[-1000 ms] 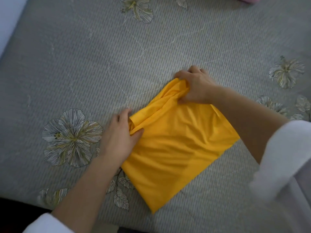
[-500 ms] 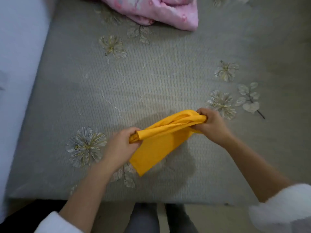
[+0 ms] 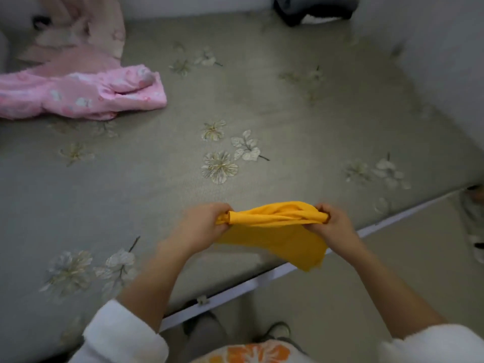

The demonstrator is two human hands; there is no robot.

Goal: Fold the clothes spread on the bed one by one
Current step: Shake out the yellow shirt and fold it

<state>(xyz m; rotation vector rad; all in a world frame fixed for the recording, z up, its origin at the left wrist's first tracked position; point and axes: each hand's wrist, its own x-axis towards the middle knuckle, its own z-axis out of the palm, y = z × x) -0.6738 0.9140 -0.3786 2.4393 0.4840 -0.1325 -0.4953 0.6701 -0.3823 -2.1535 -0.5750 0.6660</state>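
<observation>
I hold a folded yellow garment [image 3: 275, 231] in the air above the near edge of the bed [image 3: 288, 121], its loose part hanging down w/ one corner past the edge. My left hand [image 3: 203, 226] grips its bunched left end, my right hand [image 3: 331, 226] grips the right end; hands apart. A pink garment [image 3: 83, 95] lies crumpled at the bed's far left, well apart.

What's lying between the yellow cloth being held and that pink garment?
Nothing but bare bedcover, printed with pale flowers, lies between the yellow cloth and the pink garment, as the head view shows.
</observation>
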